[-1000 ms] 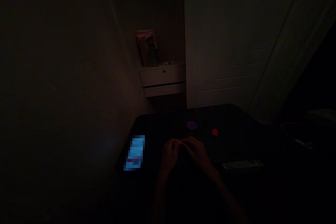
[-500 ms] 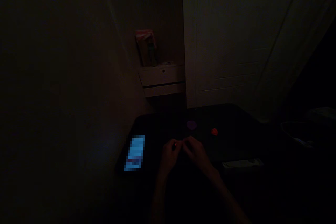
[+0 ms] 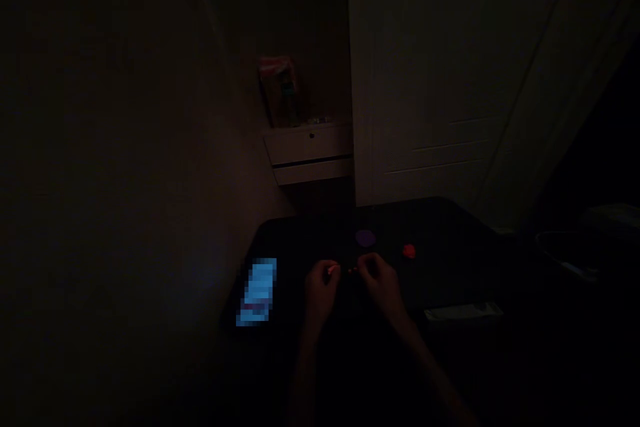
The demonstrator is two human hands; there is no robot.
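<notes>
Over the dark table my left hand (image 3: 321,288) is closed, its fingers pinching a small red clay-like piece (image 3: 333,269). Just to the right, my right hand (image 3: 381,281) is closed too, with tiny red bits (image 3: 353,271) at its fingertips. A gap separates the two hands. Beyond them lies a flat, round purple piece (image 3: 365,238), and a rough red clay-like lump (image 3: 409,251) rests farther right. Very dim light hides finer detail of the fingers and what they hold.
A lit phone-like screen (image 3: 257,292), pixelated, lies at the left of the table (image 3: 300,233). A pale tray-like object (image 3: 463,313) is at the front edge. Behind stand a drawer unit (image 3: 309,147) and a panelled door (image 3: 425,80); a cable (image 3: 565,263) shows at right.
My hands, close together half a second ago, have drawn apart, the right one shifting right. Small red bits now show at the right fingertips. The things on the table have stayed put.
</notes>
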